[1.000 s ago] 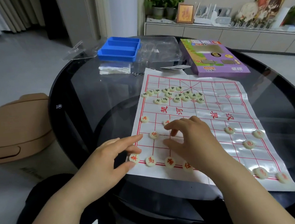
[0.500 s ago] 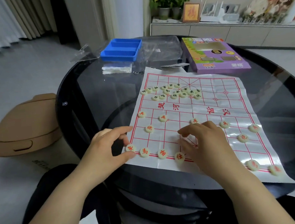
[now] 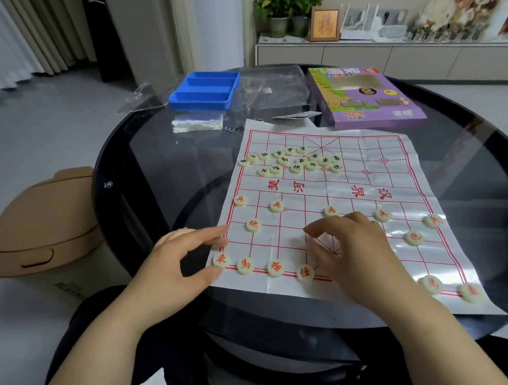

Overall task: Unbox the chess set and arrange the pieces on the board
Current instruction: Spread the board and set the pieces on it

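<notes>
The white board sheet [image 3: 380, 158] with a red grid lies on the round glass table [image 3: 158, 157]. Red-lettered pieces stand along its near half, among them the chariot piece [image 3: 221, 259] at the near left corner and a soldier piece [image 3: 330, 211] on the middle file. Black-lettered pieces [image 3: 292, 160] sit in a loose heap at the far left. My left hand [image 3: 179, 268] rests on the board's left edge, index finger straight and thumb beside the chariot piece. My right hand [image 3: 351, 245] hovers over the near middle with fingers loosely bent; no piece shows in it.
A blue compartment tray [image 3: 205, 89], clear plastic packaging [image 3: 271, 84], a folded white wad [image 3: 197, 124] and the purple game box [image 3: 370, 98] lie beyond the board. A tan lidded bin [image 3: 36, 221] stands on the floor left of the table.
My right hand moved right from the second soldier to the board's middle, and a red soldier now lies on the middle file. My left hand stayed at the left edge.
</notes>
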`<move>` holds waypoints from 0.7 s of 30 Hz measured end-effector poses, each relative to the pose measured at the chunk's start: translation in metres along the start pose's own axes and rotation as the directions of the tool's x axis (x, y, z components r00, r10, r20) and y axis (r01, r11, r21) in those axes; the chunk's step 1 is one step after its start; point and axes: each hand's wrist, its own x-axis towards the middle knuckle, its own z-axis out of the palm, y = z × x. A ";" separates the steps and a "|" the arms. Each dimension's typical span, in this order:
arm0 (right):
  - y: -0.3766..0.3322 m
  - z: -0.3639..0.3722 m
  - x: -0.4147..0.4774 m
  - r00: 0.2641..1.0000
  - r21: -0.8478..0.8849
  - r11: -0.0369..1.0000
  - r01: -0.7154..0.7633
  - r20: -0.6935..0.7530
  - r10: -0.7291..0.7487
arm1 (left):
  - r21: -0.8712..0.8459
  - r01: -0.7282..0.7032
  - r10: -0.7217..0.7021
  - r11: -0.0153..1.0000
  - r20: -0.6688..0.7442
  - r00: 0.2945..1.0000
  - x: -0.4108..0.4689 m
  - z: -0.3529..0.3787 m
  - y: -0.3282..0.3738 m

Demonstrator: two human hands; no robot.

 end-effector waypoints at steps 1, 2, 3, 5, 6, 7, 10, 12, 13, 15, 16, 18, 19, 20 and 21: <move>0.001 -0.005 -0.001 1.000 0.032 0.999 -0.011 -0.013 0.011 | 0.008 0.003 -0.003 1.000 0.000 1.000 -0.001 0.000 0.002; 0.003 -0.010 -0.001 0.999 0.056 0.998 -0.025 -0.026 0.027 | 0.027 -0.003 0.003 1.000 0.005 1.000 0.000 0.000 0.003; 0.006 -0.014 -0.003 0.999 0.063 0.998 -0.027 -0.034 0.029 | 0.046 -0.017 0.017 0.999 0.015 1.000 0.000 0.001 0.004; 0.014 -0.019 -0.007 1.000 0.025 1.000 0.018 -0.009 -0.018 | 0.077 -0.059 0.057 0.995 0.030 0.998 0.001 0.006 0.009; 0.015 -0.018 -0.009 0.998 0.013 0.999 0.047 0.031 -0.047 | 0.098 -0.080 0.076 0.992 0.046 0.996 0.002 0.008 0.011; 0.013 -0.015 -0.011 0.994 0.011 0.997 0.078 0.071 -0.079 | 0.127 -0.100 0.093 0.987 0.062 0.994 0.004 0.011 0.013; 0.005 -0.002 -0.016 0.984 -0.096 0.983 0.159 0.098 -0.150 | 0.192 -0.146 0.129 0.970 0.097 0.987 0.009 0.018 0.014; 0.004 0.005 -0.016 0.982 -0.153 0.971 0.184 0.079 -0.174 | 0.199 -0.147 0.127 0.969 0.110 0.986 0.011 0.021 0.013; 0.003 0.007 -0.015 0.981 -0.157 0.970 0.186 0.077 -0.176 | 0.191 -0.144 0.125 0.971 0.110 0.986 0.012 0.022 0.013; 0.002 0.009 -0.015 0.982 -0.145 0.972 0.184 0.067 -0.176 | 0.179 -0.140 0.122 0.974 0.107 0.987 0.013 0.023 0.013; 0.003 0.010 -0.015 0.983 -0.143 0.973 0.183 0.060 -0.176 | 0.173 -0.139 0.122 0.975 0.107 0.987 0.013 0.024 0.012; 0.003 0.012 -0.015 0.983 -0.146 0.972 0.183 0.042 -0.179 | 0.161 -0.140 0.125 0.977 0.104 0.987 0.013 0.025 0.012; 0.003 0.012 -0.015 0.984 -0.145 0.973 0.178 0.029 -0.176 | 0.156 -0.144 0.130 0.977 0.099 0.987 0.013 0.025 0.012; 0.004 0.013 -0.014 0.985 -0.150 0.973 0.175 0.015 -0.174 | 0.159 -0.152 0.138 0.976 0.093 0.986 0.013 0.026 0.013; 0.005 0.014 -0.015 0.984 -0.155 0.972 0.174 0.004 -0.176 | 0.169 -0.168 0.155 0.971 0.091 0.984 0.012 0.027 0.015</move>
